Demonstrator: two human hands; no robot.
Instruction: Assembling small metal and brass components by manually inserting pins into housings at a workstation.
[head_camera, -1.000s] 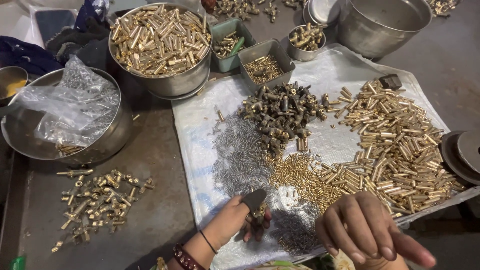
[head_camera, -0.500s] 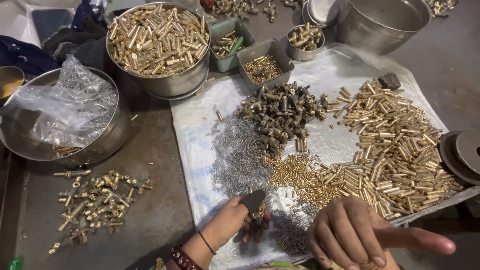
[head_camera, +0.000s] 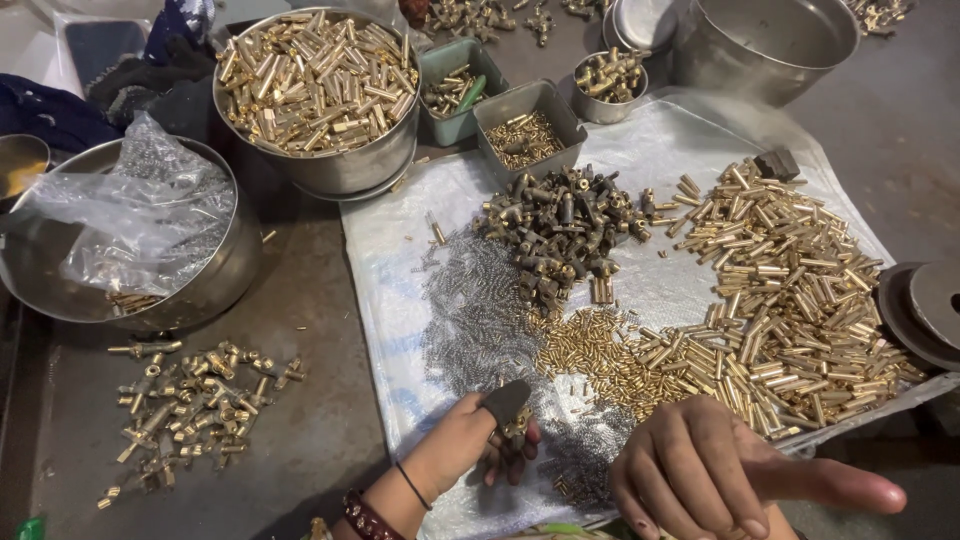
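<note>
Far left, a steel bowl holds a crumpled clear plastic bag. Below it, a loose heap of brass fittings lies on the dark table. Behind that, a big steel pot is full of brass tubes. Two small grey trays and a small tin with brass bits sit beyond the white sheet.

Your left hand rests low on the sheet, fingers curled tight on a small brass piece, a dark cap on the thumb tip. It sits right at the patch of tiny grey springs. Dark mixed fittings are piled mid-sheet, small brass pins below them.

Your right hand hovers over the sheet's near edge, fingers spread and drooping, thumb out to the right, holding nothing. Past it lies the wide pile of brass tubes, with a dark round lid at the far right.
</note>
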